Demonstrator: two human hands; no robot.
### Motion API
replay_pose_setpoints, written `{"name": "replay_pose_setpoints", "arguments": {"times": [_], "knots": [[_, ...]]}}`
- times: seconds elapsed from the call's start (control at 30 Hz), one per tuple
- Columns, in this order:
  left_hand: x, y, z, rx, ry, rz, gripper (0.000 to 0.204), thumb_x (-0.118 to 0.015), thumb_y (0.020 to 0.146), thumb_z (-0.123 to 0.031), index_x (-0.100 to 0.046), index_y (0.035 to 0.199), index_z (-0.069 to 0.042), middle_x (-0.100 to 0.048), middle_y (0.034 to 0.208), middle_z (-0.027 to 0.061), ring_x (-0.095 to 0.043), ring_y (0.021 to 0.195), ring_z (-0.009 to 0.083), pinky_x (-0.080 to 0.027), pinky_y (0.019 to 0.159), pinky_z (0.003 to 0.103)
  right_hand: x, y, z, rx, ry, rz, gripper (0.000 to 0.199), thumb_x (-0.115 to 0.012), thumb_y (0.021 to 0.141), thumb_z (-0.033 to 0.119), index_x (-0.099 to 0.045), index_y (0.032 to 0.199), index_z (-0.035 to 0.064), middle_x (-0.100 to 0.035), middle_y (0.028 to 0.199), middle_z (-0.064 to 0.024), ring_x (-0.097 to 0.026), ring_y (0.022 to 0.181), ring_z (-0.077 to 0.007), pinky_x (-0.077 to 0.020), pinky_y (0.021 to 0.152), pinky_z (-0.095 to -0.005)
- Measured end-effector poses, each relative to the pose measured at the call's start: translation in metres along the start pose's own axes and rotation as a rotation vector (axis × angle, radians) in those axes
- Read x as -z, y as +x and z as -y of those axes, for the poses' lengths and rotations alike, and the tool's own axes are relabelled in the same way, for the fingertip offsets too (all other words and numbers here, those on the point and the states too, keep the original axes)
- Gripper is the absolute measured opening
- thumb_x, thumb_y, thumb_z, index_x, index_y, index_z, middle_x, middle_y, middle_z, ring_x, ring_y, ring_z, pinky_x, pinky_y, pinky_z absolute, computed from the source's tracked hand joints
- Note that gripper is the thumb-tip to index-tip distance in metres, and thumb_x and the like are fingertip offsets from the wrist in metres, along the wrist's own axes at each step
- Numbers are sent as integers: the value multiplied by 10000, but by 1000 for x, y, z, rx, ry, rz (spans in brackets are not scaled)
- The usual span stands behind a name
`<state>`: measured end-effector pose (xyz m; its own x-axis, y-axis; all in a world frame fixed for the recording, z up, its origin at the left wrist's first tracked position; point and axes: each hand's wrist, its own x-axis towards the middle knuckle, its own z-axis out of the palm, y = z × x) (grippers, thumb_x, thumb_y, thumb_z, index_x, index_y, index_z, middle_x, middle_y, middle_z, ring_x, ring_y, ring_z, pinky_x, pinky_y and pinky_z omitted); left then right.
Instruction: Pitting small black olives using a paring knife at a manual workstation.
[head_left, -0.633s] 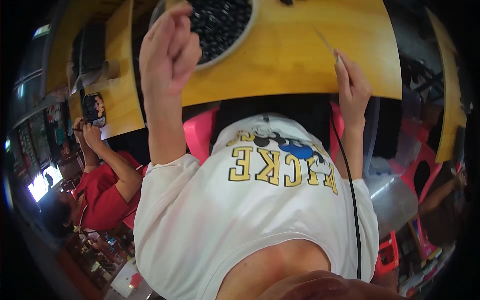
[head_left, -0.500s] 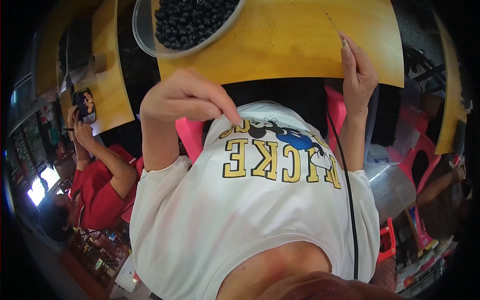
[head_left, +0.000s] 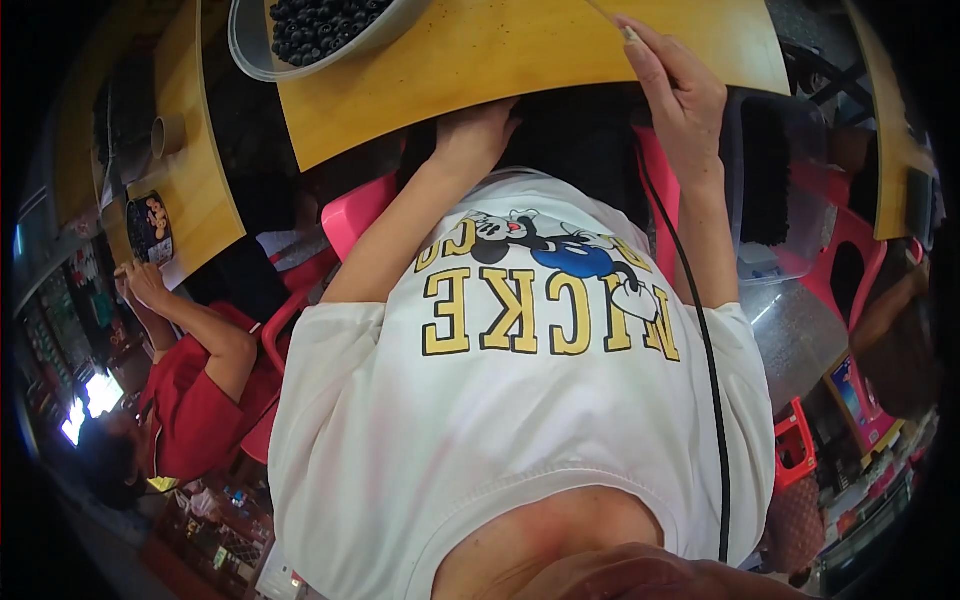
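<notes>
Above the right part of the yellow table (head_left: 480, 70), my right hand (head_left: 682, 90) pinches a thin, pale, needle-like stick (head_left: 604, 13) between thumb and forefinger. Its far end runs out of the picture at the top. My left hand (head_left: 474, 135) is at the table's near edge, over my lap. Its fingers pass below the tabletop and are hidden, so what they touch does not show. At the upper left of the table stands a clear plastic bowl (head_left: 254, 62) holding many small, round black beads (head_left: 320, 32).
To the left, a person in a red shirt (head_left: 200, 420) sits at another yellow table (head_left: 205, 215) with a dark printed item (head_left: 150, 228) on it. A black cable (head_left: 712, 400) runs down my shirt. A clear bin (head_left: 775, 185) with dark contents and red stools (head_left: 795, 445) stand at right.
My left hand has gone from in front of my shirt up to the table edge, fingers now beneath it. The view has shifted, so the bowl and right hand appear higher and further left.
</notes>
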<state>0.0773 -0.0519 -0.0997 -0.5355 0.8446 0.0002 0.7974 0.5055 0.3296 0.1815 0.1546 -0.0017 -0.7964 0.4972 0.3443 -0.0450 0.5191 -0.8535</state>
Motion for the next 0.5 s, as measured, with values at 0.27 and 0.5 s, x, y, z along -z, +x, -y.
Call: {"name": "replay_pose_setpoints", "arguments": {"times": [0.27, 0.5], "knots": [[-34, 22, -14, 51, 326, 424, 274, -589, 814, -97, -695, 1066, -70, -688, 1044, 150, -655, 993, 333, -526, 850, 434, 8, 0, 13, 92, -11, -43, 192, -656, 909, 102, -688, 1027, -46, -687, 828, -163, -668, 718, -215, -492, 638, -272], [43, 2, -27, 381, -929, 566, 227, -646, 862, -108, -638, 1055, 10, -678, 867, 117, -652, 690, 174, -532, 641, 294, 15, 1, -7, 151, 20, -66, 227, -633, 938, 147, -686, 1092, -11, -670, 829, -94, -601, 724, -142, -454, 641, -235]]}}
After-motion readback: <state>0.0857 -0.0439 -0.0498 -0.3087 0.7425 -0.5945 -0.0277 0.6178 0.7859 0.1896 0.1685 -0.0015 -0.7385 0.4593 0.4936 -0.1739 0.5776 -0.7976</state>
